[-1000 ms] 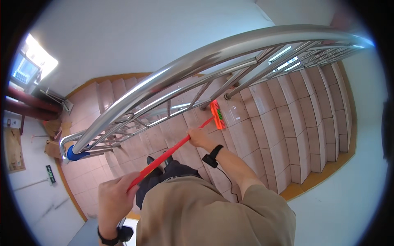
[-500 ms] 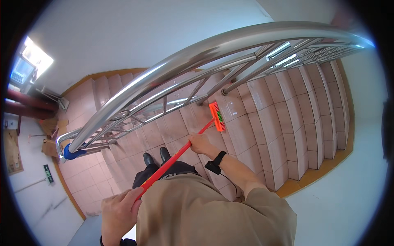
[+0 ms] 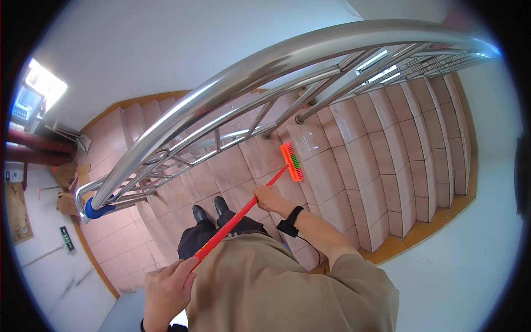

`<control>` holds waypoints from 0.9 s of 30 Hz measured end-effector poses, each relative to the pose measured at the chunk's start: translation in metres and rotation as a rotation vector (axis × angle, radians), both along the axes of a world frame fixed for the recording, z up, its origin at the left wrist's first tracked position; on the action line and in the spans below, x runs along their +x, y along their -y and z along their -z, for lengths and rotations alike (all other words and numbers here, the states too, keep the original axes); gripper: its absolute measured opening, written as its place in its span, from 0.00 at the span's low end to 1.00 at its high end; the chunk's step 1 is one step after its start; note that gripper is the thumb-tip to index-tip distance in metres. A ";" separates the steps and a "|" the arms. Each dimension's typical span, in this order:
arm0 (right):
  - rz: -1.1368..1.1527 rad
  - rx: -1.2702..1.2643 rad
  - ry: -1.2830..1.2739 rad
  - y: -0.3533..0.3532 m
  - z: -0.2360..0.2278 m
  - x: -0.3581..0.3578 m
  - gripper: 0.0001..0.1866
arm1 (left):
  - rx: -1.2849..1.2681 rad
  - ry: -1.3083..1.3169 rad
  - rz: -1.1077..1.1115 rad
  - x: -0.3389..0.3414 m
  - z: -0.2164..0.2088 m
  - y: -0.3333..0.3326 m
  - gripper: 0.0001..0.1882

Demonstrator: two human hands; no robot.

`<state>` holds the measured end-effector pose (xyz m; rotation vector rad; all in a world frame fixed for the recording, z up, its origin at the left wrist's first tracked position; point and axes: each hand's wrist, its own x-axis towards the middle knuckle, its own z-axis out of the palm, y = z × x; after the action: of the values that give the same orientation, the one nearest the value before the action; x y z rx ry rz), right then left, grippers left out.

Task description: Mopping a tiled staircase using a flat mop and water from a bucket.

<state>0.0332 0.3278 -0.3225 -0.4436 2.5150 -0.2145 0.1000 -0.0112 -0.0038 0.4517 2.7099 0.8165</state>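
A long red handle slants across my body to an orange scrub brush [image 3: 291,162] with green and pink-red bristles. My left hand [image 3: 168,288] is closed round the handle's near end, beside my hip. Further up the handle, my right hand [image 3: 268,198] wraps round it, with a black band and small device on that wrist. The brush head rests against a tiled stair [image 3: 326,178], close to the foot of a railing post. Its bristles face the riser on the right.
A shiny steel handrail [image 3: 232,83] curves over the stairs, with blue wrapping [image 3: 98,207] at its lower end. Tiled steps rise to the right along a white wall [image 3: 442,276]. My dark shoes [image 3: 210,209] stand on a step. Cardboard [image 3: 67,203] and dark red pipes [image 3: 38,148] are at the far left.
The brush head has shifted slightly down in view along the step. My left hand has moved a little to the right and down with the handle's end.
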 end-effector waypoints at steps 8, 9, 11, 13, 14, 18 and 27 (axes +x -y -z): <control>0.008 -0.047 -0.017 -0.001 -0.002 0.007 0.07 | -0.007 0.053 -0.004 -0.003 -0.007 0.010 0.14; 0.012 -0.044 -0.015 -0.003 -0.011 0.009 0.07 | -0.005 0.006 0.027 0.001 -0.012 0.010 0.16; 0.024 -0.067 -0.106 -0.005 -0.021 0.012 0.05 | 0.002 0.020 0.048 0.002 -0.013 0.003 0.16; 0.018 -0.031 -0.037 -0.010 0.004 0.016 0.05 | 0.005 0.034 0.065 0.000 -0.007 -0.003 0.15; 0.013 0.001 0.025 -0.012 0.013 0.015 0.06 | 0.009 0.055 0.058 -0.006 0.003 -0.007 0.14; 0.031 -0.017 0.013 -0.012 0.017 0.018 0.06 | 0.001 0.157 0.008 -0.019 0.003 -0.001 0.13; 0.003 -0.037 -0.013 -0.009 0.003 0.022 0.04 | 0.034 0.077 0.042 -0.015 0.007 -0.002 0.13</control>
<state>0.0548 0.3371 -0.3260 -0.4572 2.5278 -0.2607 0.0847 -0.0093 -0.0112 0.4732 2.6105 0.8524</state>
